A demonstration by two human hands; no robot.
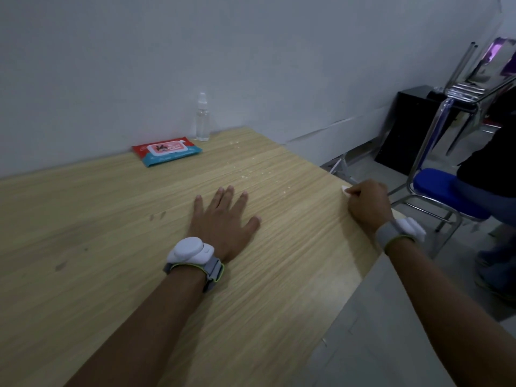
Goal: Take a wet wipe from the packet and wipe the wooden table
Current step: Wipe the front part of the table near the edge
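Flat on the wooden table (117,247), left hand (223,219) rests with fingers spread, holding nothing. Right hand (368,203) clutches a white wet wipe (345,189) at the table's right edge. Packet (167,151) lies by the wall, beside a spray bottle (202,118).

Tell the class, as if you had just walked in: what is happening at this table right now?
A person is wiping a wooden table. The right hand grips a bunched white wet wipe at the table's right edge, while the left hand lies flat on the top with fingers spread. White crumbs are scattered beyond the hands. The wipe packet, its flap closed, lies by the wall next to a clear spray bottle.
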